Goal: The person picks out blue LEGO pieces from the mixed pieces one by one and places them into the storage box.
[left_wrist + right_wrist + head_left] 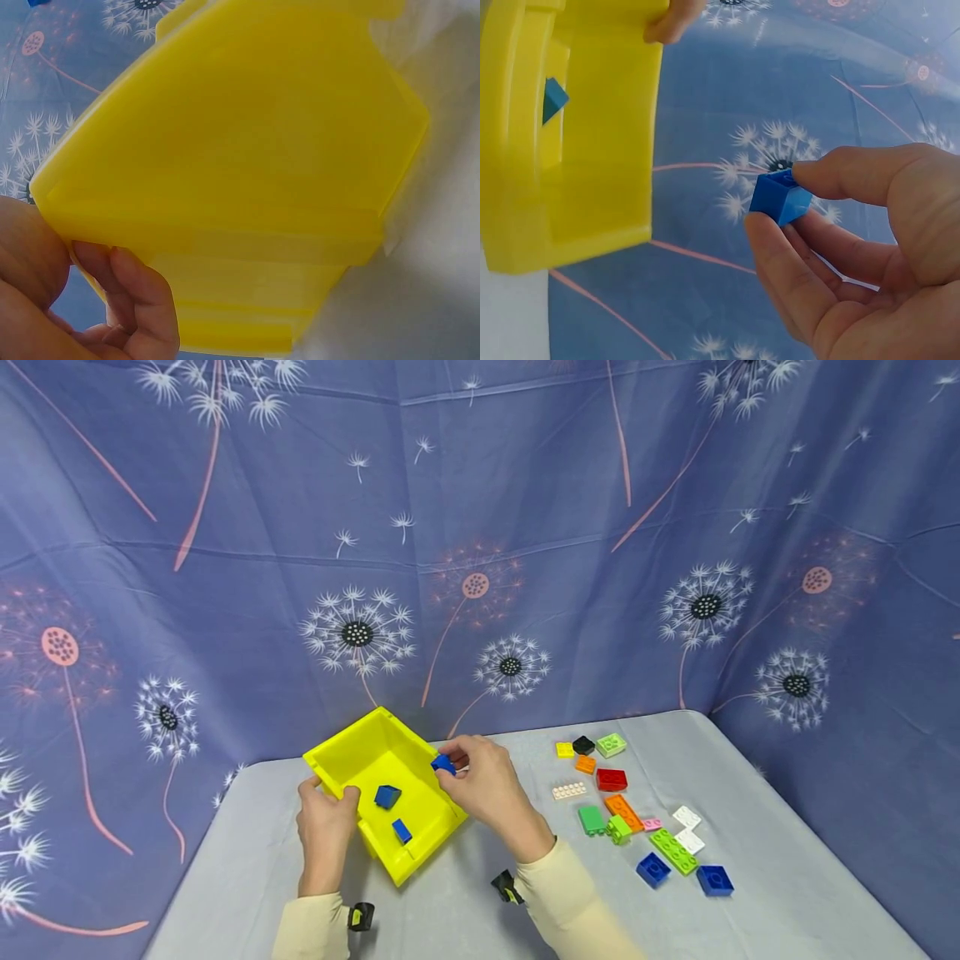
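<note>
A yellow plastic bin [431, 806] is tilted over the table, its open side toward me. My left hand [326, 831] grips its left edge, thumb at the rim; in the left wrist view the fingers [150, 300] curl against the outer wall. Inside lie a sloped blue brick [387, 796] and a smaller blue brick [402, 832]. At the bin's right rim, my right hand [487, 785] pinches another small blue brick [443, 764] between thumb and fingertips. The right wrist view shows this blue brick [776, 199] apart from the bin [607, 150], its hollow side partly visible.
Loose toy bricks lie on the right of the grey-covered table [787, 877]: a red brick [612, 779], a long green brick [673, 852], two blue bricks and several others. A dandelion-patterned cloth [585, 610] hangs behind the table and along its sides.
</note>
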The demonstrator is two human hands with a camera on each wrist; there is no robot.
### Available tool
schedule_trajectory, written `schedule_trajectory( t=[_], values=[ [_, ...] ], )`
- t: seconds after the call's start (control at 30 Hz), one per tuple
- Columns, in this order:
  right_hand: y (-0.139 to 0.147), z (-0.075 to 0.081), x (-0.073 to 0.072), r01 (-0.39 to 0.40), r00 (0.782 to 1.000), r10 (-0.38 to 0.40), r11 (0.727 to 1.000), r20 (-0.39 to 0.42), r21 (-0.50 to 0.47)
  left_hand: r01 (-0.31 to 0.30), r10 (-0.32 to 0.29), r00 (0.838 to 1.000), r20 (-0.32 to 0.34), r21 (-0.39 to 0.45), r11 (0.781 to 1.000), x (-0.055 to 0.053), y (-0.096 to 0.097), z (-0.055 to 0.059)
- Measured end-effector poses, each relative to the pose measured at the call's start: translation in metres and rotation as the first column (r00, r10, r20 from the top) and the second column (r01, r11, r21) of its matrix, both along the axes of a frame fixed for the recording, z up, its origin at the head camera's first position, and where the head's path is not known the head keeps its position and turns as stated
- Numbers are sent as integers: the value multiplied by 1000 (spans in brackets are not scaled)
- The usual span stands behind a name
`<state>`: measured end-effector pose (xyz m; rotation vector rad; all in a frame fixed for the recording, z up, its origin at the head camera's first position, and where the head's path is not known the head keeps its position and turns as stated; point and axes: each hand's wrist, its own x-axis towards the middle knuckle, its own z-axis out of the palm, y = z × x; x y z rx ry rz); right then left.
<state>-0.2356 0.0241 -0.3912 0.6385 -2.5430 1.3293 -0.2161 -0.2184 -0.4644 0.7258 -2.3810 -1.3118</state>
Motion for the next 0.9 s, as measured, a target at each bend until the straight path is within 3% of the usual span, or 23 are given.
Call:
schedule_trajectory(
  t=[0.4,0.9],
  values=[
    [-28,-21,-4,-6,999,6,1000,33,27,-4,4,1000,1,-7,1000,0,0,1],
    [-42,-45,-7,-10,999,8,999,45,50,-13,13,1000,2,-19,1000,-1,0,-1]
  ],
)
